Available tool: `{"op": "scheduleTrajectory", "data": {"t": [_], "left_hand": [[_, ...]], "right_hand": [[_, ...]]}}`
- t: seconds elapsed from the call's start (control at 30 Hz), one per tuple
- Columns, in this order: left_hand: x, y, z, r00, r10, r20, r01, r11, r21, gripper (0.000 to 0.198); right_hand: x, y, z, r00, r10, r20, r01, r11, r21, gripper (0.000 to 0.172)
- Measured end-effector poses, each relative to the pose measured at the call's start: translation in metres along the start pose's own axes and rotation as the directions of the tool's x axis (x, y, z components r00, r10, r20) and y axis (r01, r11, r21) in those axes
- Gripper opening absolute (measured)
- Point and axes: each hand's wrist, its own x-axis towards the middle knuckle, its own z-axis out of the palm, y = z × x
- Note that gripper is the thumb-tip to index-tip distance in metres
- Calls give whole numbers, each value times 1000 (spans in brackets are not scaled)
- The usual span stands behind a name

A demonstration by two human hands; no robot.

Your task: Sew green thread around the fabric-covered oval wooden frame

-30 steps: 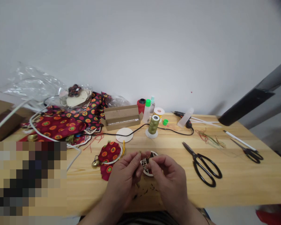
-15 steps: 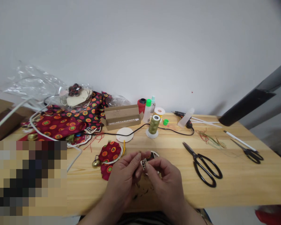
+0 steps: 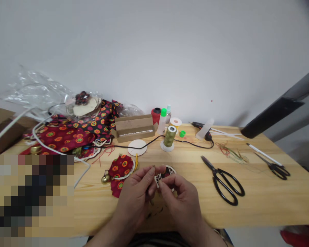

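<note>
My left hand [image 3: 135, 199] and my right hand [image 3: 181, 200] meet over the front of the wooden table [image 3: 260, 195]. Both pinch a small round white lattice piece [image 3: 162, 175] with dark red fabric behind it. The left thumb and forefinger close on its left edge, and something thin sticks up from them that I cannot make out. The right fingertips curl in on its lower right side. Just left of the hands lies a round red patterned fabric piece [image 3: 120, 167] with a small brass bell [image 3: 105, 178].
Large black scissors [image 3: 225, 181] lie right of the hands, smaller scissors [image 3: 274, 167] and a white pen farther right. An olive thread spool [image 3: 169, 137], glue bottles, a cardboard box [image 3: 134, 128], a white disc [image 3: 137, 147], a black cable and piled red fabric [image 3: 64, 137] fill the back.
My right hand has drawn slightly left and toward me, its fingers curling tighter against the lattice piece. The left hand has barely moved.
</note>
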Motion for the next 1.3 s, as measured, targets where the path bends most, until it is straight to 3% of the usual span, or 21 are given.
{"op": "scheduleTrajectory", "data": {"t": [0.6,0.83,1.0,1.13,1.3], "left_hand": [[0,-1,-1,1000,6,11,-6,1000,16,23],[1,-2,-3,995,92,35,-97,984,153,21],[-1,-4,-5,991,93,95,-120,935,335,23],[-2,-3,-5,990,49,133,-104,889,446,27],[-3,-4,-5,987,36,159,-109,871,479,30]], "right_hand": [[0,5,1,999,-24,48,25,1000,-18,14],[17,0,-22,967,-255,29,256,958,-130,11],[36,-6,-34,978,-134,157,133,991,15,13],[44,-11,-37,953,-9,302,-21,995,96,13],[49,-12,-40,930,32,367,-80,990,116,14]]}}
